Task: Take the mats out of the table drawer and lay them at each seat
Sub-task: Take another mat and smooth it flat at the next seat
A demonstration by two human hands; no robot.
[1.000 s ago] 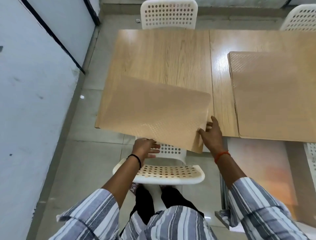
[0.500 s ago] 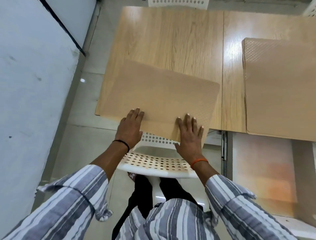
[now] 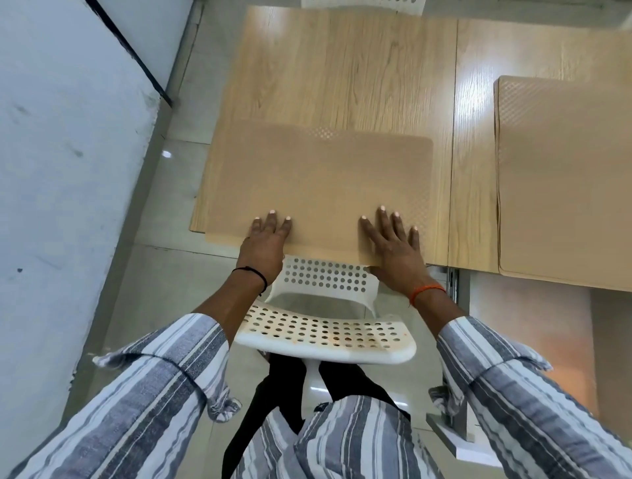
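Note:
A tan textured mat lies flat on the wooden table at the near left seat, its near edge overhanging the table edge slightly. My left hand presses on the mat's near left part with straight fingers. My right hand presses flat on its near right part. Another tan mat, seemingly a stack of mats, lies on the table to the right. The open drawer shows below the table edge at the right.
A white perforated chair stands between me and the table, under the mat's near edge. Another white chair is at the far side. A pale wall runs along the left. Tiled floor lies between wall and table.
The mat went from being held tilted above the table to lying flat and square at the near edge. Both hands moved from gripping its near edge to pressing on top.

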